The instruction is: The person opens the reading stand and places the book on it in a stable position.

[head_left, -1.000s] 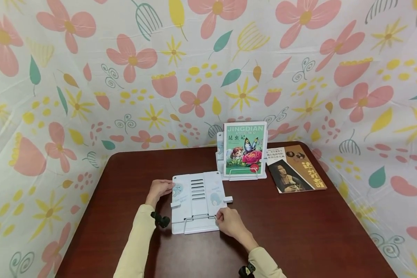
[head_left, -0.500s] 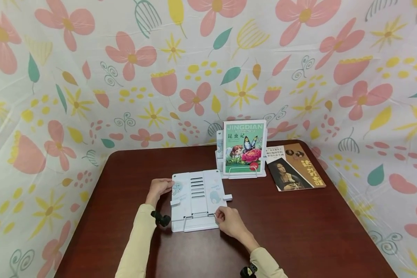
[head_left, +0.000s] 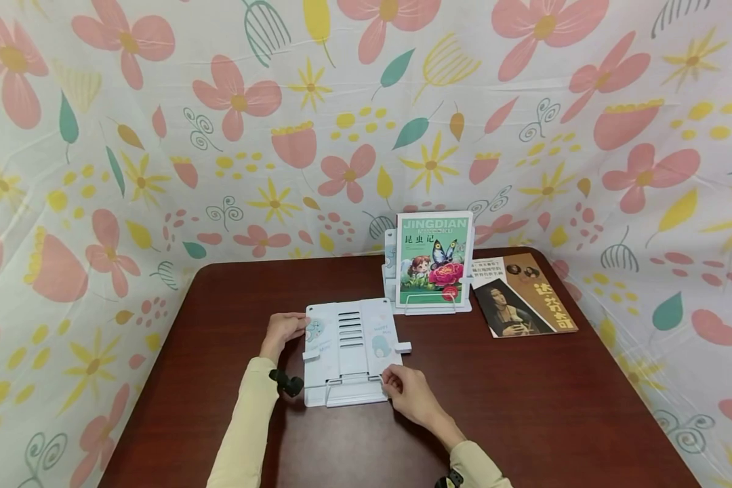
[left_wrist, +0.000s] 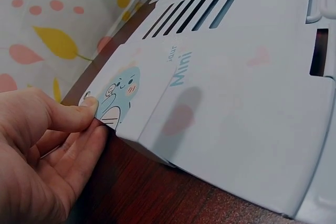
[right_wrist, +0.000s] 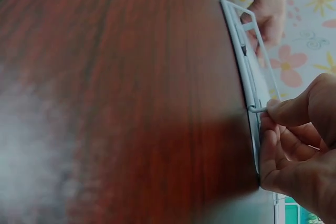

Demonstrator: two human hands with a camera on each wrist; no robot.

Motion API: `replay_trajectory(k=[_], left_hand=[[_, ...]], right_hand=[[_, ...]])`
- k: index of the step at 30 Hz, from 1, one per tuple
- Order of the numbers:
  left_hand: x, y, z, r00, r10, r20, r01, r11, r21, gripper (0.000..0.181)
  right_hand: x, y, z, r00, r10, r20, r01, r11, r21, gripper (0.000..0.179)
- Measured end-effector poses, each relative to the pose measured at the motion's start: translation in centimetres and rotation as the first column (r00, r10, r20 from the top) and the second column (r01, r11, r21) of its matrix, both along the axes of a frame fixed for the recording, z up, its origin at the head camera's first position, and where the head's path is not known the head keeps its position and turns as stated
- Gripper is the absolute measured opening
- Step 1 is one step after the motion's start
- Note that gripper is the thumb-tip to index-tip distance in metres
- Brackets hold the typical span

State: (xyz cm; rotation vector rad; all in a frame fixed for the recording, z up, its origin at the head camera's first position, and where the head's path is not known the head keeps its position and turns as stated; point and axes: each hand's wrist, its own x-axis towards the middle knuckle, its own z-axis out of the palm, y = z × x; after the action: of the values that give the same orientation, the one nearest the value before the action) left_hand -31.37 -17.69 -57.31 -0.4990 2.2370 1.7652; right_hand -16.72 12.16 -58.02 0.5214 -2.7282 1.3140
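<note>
1. Little has shifted since the earlier head frame: both hands and the stand keep nearly the same places, and the whole view has slid slightly. Whether the wire has swung since then cannot be told.
2. Locate the flat, white, printed book stand with a slotted centre panel (head_left: pixel 354 362). It lies on the dark red-brown wood-grain table (head_left: pixel 494 393), between the two hands, in front of the green butterfly-cover book (head_left: pixel 436 264), which leans upright on a similar white stand (head_left: pixel 390 271).
3. Left hand (head_left: pixel 283 329): pinches the stand's left edge near the far corner, thumb on the printed face, fingers curled under the edge.
4. Right hand (head_left: pixel 411 393): pinches one side of the white, bent-wire page holder (right_wrist: pixel 259 110) at the near end, between thumb and fingertips. The right wrist view shows the wire's long bar raised clear of the panel.
5. Handling (judgement): the panel looks thin, stiff and fairly light, with a smooth coating that may slide on polished wood. The wire looks springy and could bend or snap back if twisted.
6. Hold points (judgement): steady the panel by its plain side edge; grip the wire near its hinge corner. Avoid loading the small white side clip (head_left: pixel 403 348), which projects and looks easier to strain.
</note>
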Motion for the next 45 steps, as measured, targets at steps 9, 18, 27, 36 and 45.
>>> replay_trajectory(k=[9, 18, 27, 36, 45], left_hand=[[0.3, -0.1, 0.1, 1.0, -0.004, -0.002, 0.004, 1.0, -0.009, 0.035], [0.2, -0.4, -0.2, 1.0, -0.017, -0.001, 0.017, 1.0, 0.004, 0.035], [0.5, -0.4, 0.1, 1.0, 0.0, -0.008, 0.0, 1.0, 0.006, 0.034], [0.3, -0.1, 0.3, 1.0, -0.009, -0.018, 0.009, 1.0, -0.013, 0.037], [0.3, 0.0, -0.1, 1.0, -0.011, -0.026, 0.01, 1.0, -0.01, 0.036]], right_hand=[[0.1, 0.0, -0.8, 0.999, 0.026, -0.037, -0.027, 0.999, -0.022, 0.02], [0.4, 0.2, -1.5, 0.992, 0.041, -0.118, -0.049, 0.997, -0.067, 0.021], [0.3, 0.6, -1.8, 0.988, 0.075, -0.136, -0.087, 0.993, -0.085, 0.01], [0.1, 1.2, -1.7, 0.978, 0.104, -0.18, -0.12, 0.989, -0.082, 0.012], [-0.5, 1.3, -0.4, 0.996, 0.084, 0.032, -0.081, 0.993, -0.089, 0.009]])
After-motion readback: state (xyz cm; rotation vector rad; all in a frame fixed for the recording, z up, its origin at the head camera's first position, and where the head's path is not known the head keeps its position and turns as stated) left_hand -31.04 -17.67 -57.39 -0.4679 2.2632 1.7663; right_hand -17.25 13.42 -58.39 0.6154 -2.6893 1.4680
